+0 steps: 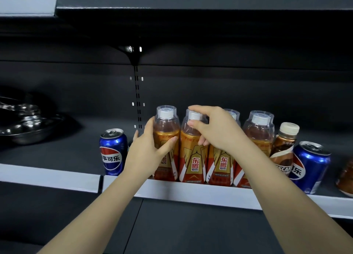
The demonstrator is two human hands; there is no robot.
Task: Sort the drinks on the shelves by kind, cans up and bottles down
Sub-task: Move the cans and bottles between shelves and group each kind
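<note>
On the shelf (191,191), a blue cola can (113,151) stood leftmost. Beside it, the left hand (150,147) wrapped its fingers (169,142) round the first orange bottle (166,139); the right hand (212,129) curled over the second bottle (193,154). Both looked full, amber and capped. Best, I judged, to lift them straight up, clear of their neighbours. Another can (309,168) stood far right.

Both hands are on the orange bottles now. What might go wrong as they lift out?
1. The orange bottles stand packed side by side; pulling the one the left hand grips may tip a neighbour.
2. The right hand pinches its bottle near the cap, probably a weak hold that may slip.
3. The left Pepsi can stands close by the left wrist and might get knocked.
</note>
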